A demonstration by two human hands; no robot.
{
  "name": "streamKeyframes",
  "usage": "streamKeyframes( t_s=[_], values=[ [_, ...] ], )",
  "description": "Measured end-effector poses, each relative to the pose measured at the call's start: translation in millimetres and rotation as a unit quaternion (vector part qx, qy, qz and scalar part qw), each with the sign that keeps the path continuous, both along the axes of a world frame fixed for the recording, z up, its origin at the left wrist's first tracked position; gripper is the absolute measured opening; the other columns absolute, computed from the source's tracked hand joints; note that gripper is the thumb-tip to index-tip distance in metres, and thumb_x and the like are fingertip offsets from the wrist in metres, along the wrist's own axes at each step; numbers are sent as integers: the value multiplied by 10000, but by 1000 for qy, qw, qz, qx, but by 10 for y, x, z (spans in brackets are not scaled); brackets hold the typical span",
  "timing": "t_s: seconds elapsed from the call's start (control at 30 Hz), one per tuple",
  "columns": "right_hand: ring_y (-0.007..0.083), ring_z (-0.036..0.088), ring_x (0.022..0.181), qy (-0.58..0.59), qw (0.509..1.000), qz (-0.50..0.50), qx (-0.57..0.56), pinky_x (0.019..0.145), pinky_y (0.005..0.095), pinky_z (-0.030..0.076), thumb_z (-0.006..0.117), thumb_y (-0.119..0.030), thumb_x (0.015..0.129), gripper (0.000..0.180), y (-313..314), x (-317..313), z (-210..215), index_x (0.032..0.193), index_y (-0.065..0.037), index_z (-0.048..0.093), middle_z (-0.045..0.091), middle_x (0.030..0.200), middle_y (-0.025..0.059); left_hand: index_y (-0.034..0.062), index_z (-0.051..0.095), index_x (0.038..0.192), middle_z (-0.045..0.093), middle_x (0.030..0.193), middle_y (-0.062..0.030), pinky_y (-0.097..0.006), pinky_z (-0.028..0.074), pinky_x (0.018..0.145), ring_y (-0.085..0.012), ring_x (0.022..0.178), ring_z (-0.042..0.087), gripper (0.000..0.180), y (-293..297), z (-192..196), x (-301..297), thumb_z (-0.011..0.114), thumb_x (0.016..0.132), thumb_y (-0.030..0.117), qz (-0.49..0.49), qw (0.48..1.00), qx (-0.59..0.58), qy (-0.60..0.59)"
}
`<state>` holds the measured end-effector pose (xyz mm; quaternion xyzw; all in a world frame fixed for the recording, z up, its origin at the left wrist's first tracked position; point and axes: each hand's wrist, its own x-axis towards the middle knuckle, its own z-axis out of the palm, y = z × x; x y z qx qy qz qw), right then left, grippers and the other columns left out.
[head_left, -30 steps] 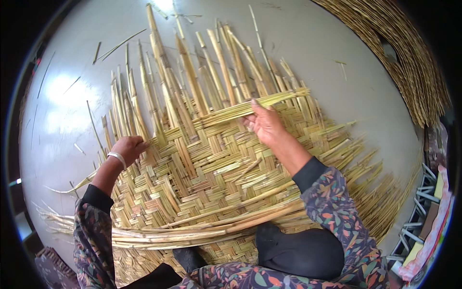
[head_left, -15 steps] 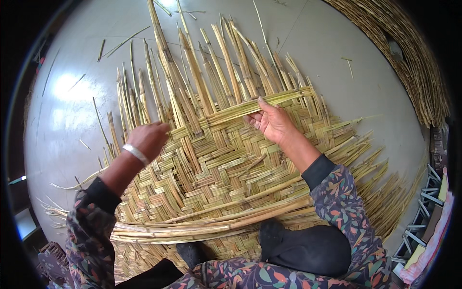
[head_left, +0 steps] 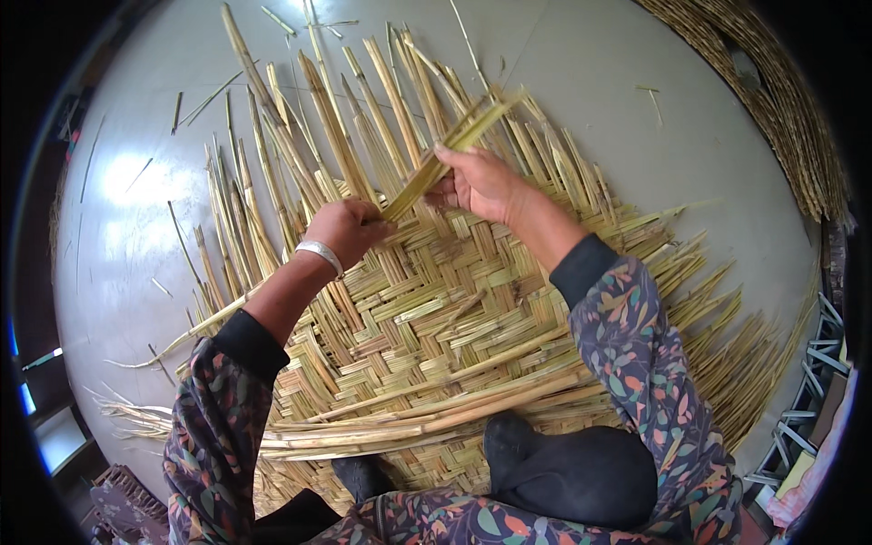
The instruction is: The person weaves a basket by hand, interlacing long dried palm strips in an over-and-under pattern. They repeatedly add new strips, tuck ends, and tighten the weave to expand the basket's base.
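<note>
A large mat of split reeds (head_left: 400,336) in a zigzag weave spreads over the floor before me, its loose ends fanning out at the far and right sides. Above its far part, a greenish-yellow flattened strip of split reed (head_left: 422,177) slants up to the right, held between both hands. My left hand (head_left: 350,232), with a silver bangle at the wrist, is closed round its lower end. Farther along, my right hand (head_left: 477,184) pinches the strip with the thumb on top. The strip's far tip is blurred.
Long reeds (head_left: 427,427) lie across the near part of the mat, in front of my dark shoes (head_left: 509,440). A thick bundle of stalks (head_left: 772,109) rests at the far right. Loose scraps (head_left: 177,113) are scattered on the grey floor (head_left: 590,54). Metal frames (head_left: 799,400) stand at the right edge.
The strip, lying nearly level across the mat before, is now lifted and tilted up to the right. My left hand has moved right and grips it; my right hand has moved up and left.
</note>
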<state>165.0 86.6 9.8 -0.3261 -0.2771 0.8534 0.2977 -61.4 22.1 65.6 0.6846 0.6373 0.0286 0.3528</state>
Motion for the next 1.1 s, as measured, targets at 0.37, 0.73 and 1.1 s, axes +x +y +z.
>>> streamKeyframes(
  t_s=[0.37, 0.73, 1.1],
  values=[
    [332, 589, 1089, -366, 864, 148, 312, 891, 392, 477, 641, -767, 725, 1000, 319, -543, 301, 1178, 122, 578, 614, 1089, 291, 49, 711, 832, 666, 736, -148, -395, 514, 655, -308, 686, 656, 237, -166, -231, 72, 669, 814, 282, 158, 978, 139, 10],
    [188, 551, 525, -500, 798, 213, 259, 479, 326, 447, 634, -522, 879, 589, 666, -741, 159, 881, 66, 599, 589, 660, 114, 6, 711, 839, 673, 694, -155, -361, 513, 637, -254, 621, 658, 279, -195, -243, 64, 672, 813, 281, 253, 960, 118, -33],
    [158, 541, 574, -284, 932, 83, 210, 503, 313, 425, 768, -221, 803, 304, 548, -794, 143, 954, 0, 623, 634, 755, 78, -31, 690, 825, 679, 687, -141, -320, 503, 619, -179, 605, 636, 292, -252, -272, 37, 695, 838, 260, 317, 932, 112, -136]
  ],
)
